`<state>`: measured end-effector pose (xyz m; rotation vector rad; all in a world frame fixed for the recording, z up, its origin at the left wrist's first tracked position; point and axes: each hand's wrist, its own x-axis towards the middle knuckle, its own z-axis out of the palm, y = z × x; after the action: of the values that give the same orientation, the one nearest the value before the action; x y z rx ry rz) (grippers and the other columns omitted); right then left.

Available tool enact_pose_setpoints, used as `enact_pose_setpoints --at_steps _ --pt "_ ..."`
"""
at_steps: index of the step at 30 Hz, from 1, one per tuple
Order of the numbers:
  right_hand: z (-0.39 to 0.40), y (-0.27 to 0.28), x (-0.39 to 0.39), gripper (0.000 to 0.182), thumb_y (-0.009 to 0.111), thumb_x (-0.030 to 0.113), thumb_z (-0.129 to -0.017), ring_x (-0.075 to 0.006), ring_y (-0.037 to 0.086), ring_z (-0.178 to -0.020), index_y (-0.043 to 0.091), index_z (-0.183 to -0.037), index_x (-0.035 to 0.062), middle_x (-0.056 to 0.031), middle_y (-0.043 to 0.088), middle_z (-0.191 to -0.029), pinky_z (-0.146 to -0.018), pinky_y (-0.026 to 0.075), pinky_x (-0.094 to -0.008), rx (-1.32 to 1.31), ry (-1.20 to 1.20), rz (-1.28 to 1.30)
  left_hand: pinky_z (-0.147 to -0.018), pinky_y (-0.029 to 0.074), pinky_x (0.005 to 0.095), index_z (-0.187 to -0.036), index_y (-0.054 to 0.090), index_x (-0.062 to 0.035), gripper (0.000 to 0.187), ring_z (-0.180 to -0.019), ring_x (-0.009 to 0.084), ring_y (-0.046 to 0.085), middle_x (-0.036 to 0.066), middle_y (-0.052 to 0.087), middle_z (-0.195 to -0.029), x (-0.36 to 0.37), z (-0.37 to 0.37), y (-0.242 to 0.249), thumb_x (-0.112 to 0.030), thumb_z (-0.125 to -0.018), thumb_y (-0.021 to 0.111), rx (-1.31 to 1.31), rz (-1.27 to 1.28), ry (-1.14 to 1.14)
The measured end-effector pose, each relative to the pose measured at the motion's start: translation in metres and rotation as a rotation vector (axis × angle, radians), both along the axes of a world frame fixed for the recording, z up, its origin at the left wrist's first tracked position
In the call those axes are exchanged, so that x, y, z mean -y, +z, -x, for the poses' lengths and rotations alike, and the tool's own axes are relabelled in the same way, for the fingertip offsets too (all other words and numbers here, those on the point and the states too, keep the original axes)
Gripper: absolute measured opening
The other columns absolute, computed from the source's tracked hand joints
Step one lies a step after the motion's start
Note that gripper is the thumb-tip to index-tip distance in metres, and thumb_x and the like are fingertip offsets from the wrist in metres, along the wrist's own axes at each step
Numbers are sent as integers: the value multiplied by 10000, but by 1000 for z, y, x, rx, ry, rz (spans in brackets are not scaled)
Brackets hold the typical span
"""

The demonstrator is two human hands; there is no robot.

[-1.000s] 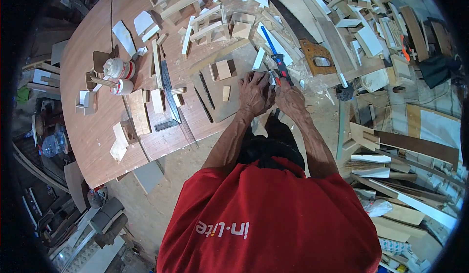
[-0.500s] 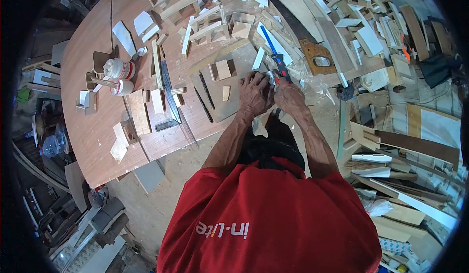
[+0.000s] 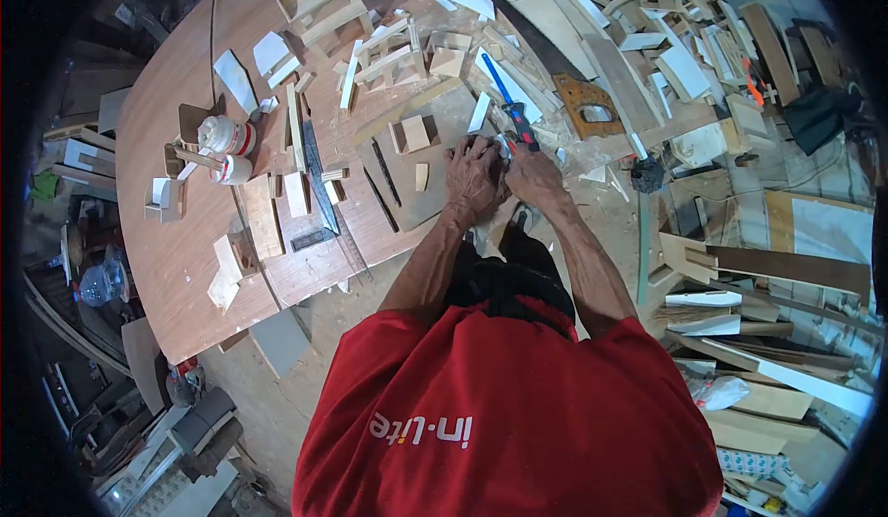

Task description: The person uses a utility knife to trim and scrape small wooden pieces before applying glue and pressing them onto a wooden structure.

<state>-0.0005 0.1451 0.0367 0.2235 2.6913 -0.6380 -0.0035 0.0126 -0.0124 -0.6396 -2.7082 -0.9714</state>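
Near the table's front edge, my left hand (image 3: 474, 177) has its fingers bent and pressed down over something hidden beneath them. Right beside it my right hand (image 3: 534, 181) is closed, with a small red-and-silver part showing at its fingertips that is too small to name. A blue and red tool (image 3: 511, 97) lies just beyond my hands, next to a small white strip (image 3: 480, 112). To the left of my hands are a small wooden box piece (image 3: 413, 134), a small wood block (image 3: 422, 177) and two dark thin strips (image 3: 380, 187).
A handsaw (image 3: 589, 106) lies beyond my right hand. Glue containers (image 3: 227, 136) and a metal square (image 3: 321, 175) are on the table (image 3: 176, 267) to the left. Wooden frames (image 3: 393, 55) stand at the back. Offcuts (image 3: 689, 73) are heaped at the right.
Both hands and the things on the table appear slightly further left in the view. The hands remain close together in much the same pose.
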Motion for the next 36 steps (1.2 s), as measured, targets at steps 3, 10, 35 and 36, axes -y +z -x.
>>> enact_pose_setpoints --at_steps 3,10,35,36 --pt "-2 -2 0 343 448 183 -814 -457 605 -908 558 -1022 -66 -307 625 -905 -822 464 -511 -30 28 -66 -807 352 470 -1014 626 -86 448 -1061 306 457 74 547 -1039 0 0 -3 -262 -605 670 -29 19 27" --pt "20 4 -2 312 478 194 -789 -460 622 -841 620 -870 -71 -322 622 -840 -775 490 -502 75 85 -34 -839 347 478 -1014 625 -82 456 -1069 317 458 78 556 -1054 1 -3 3 -306 -621 684 9 -31 -2" --pt "12 -4 -6 332 474 187 -808 -416 610 -973 635 -930 -78 -311 621 -966 -852 473 -471 131 -34 78 -825 345 485 -1044 629 -93 505 -1082 320 453 75 555 -1046 1 -2 -1 -358 -618 689 7 24 24" --pt "10 1 -2 329 471 186 -810 -419 612 -962 636 -916 -78 -318 620 -943 -840 476 -474 64 11 -36 -825 345 485 -1044 629 -93 505 -1082 320 453 75 555 -1046 3 1 1 -358 -618 689 4 25 25"
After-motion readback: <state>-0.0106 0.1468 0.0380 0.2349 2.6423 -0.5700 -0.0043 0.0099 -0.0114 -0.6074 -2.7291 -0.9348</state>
